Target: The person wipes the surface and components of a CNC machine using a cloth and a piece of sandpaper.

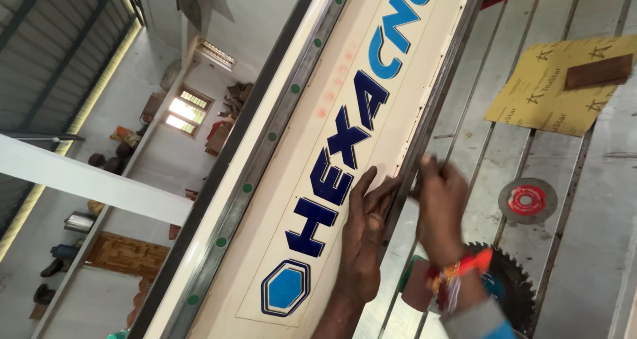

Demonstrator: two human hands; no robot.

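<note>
With the left hand (363,236) flat and the right hand (441,209) closed on the rail edge (424,123), fingers could be nicked by the saw blade (514,282) nearby.

A grey slotted metal worktop (597,199) carries a yellow sandpaper sheet (554,93) topped by a brown block (598,71), a small red-centred cutting disc (527,200) and a toothed saw blade (511,286).

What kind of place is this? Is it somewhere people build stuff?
Most likely a workshop. A long cream machine beam crosses a slotted metal table, where a toothed saw blade, a small cutting disc and a sandpaper sheet lie. Both hands work at the beam's edge.
</note>
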